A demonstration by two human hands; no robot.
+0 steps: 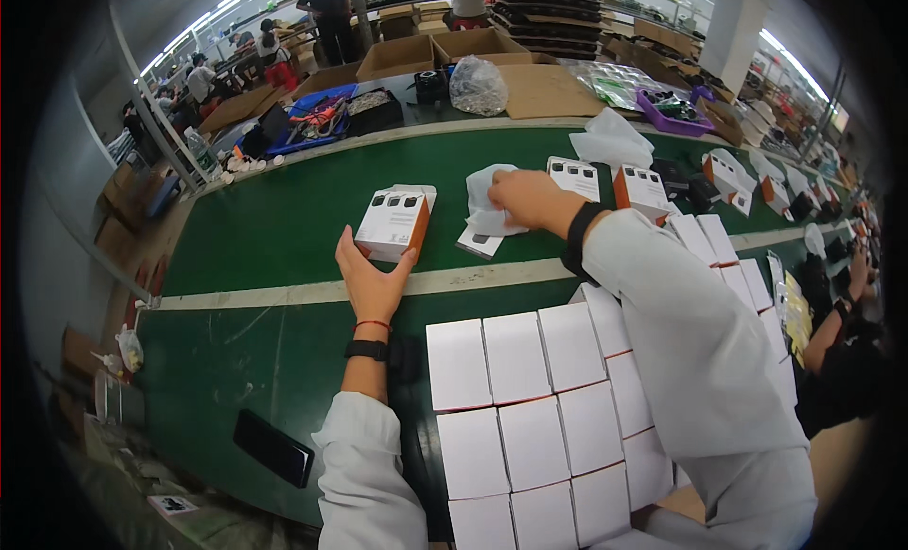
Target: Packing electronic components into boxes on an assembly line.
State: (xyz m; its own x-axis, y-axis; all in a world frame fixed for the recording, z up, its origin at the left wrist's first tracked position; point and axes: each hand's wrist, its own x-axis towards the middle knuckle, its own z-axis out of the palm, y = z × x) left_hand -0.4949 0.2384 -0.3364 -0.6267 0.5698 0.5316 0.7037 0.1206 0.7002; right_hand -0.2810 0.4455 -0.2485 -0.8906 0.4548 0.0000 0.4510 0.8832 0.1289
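My left hand [372,283] grips the near end of a small white-and-orange box [395,225], thumb on one side and fingers on the other. Pictures of small devices are printed on the box's white face, and a flap stands up at its far end. To the right, my right hand [534,199] pinches a translucent white pouch [481,206]; what the pouch contains, if anything, I cannot make out. Partly under the pouch lies a small printed card [479,245] on the green belt [284,224]. Another printed box [574,178] sits just beyond my right wrist.
Rows of white boxes [530,436] fill the near right. A black phone [273,448] lies near left. More boxes [642,191] and white pouches [613,139] line the belt rightward. A blue tray [307,124] and purple basket [673,112] stand behind; a co-worker's arm [832,328] is at right.
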